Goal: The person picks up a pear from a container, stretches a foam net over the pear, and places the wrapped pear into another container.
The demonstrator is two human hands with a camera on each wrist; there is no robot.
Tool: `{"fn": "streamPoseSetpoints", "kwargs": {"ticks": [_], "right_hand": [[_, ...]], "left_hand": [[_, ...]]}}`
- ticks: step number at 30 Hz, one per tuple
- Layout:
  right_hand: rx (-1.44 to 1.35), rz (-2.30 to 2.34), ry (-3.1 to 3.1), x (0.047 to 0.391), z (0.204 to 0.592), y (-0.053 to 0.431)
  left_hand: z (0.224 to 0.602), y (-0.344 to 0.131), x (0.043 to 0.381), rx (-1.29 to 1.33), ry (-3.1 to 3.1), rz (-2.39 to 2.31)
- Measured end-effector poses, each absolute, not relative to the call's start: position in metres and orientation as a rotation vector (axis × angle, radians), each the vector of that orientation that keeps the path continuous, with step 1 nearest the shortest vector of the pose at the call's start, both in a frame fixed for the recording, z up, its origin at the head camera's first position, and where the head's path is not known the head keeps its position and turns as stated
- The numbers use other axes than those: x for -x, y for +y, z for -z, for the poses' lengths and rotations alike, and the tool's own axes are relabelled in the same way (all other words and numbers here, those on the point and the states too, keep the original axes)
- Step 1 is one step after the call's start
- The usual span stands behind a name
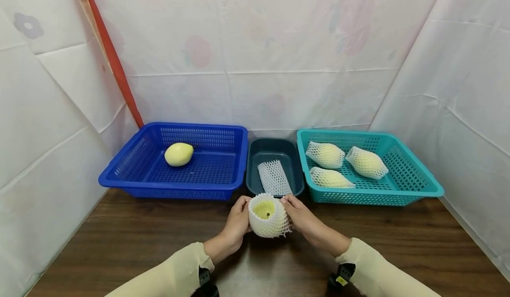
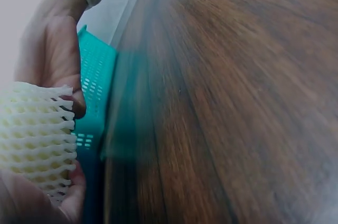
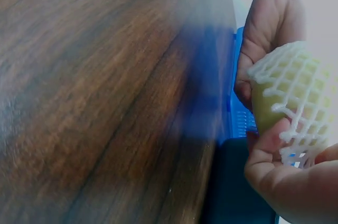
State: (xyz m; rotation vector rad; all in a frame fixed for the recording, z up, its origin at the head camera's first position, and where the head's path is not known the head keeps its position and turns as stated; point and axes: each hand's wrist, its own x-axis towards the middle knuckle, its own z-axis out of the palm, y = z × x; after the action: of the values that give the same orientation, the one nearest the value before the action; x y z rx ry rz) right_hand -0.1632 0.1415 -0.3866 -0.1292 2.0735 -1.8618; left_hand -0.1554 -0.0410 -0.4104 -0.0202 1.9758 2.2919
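Between both hands, in the head view, is a pale yellow pear point(image 1: 264, 209) inside a white foam net sleeve point(image 1: 268, 229), its stem showing through the open top. My left hand point(image 1: 235, 226) grips the left side of the netted pear. On the opposite side my right hand point(image 1: 304, 221) pinches the net's edge with thumb and fingers. The right wrist view shows bare pear skin point(image 3: 262, 109) below the ragged net edge, with the right hand point(image 3: 285, 176) curled at it. In the left wrist view, the net point(image 2: 37, 134) covers the pear between both hands.
A blue basket point(image 1: 179, 186) at the left holds one bare pear point(image 1: 179, 154). In the middle, a dark teal tray point(image 1: 255, 155) contains a flat foam net point(image 1: 275, 177). The turquoise basket point(image 1: 410, 193) at right holds three netted pears point(image 1: 366, 162). White cloth point(image 1: 255, 53) hangs behind the wooden table point(image 1: 159, 226).
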Motion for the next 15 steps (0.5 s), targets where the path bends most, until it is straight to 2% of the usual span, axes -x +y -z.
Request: {"fn": "streamPoseSetpoints", "kwargs": {"ticks": [15], "right_hand": [[0.076,1.983,2.071,0.1682,0.3881,0.1379]], "left_hand": [[0.4068,-0.0361,0.1557,-0.043,1.908,-2.311]]}}
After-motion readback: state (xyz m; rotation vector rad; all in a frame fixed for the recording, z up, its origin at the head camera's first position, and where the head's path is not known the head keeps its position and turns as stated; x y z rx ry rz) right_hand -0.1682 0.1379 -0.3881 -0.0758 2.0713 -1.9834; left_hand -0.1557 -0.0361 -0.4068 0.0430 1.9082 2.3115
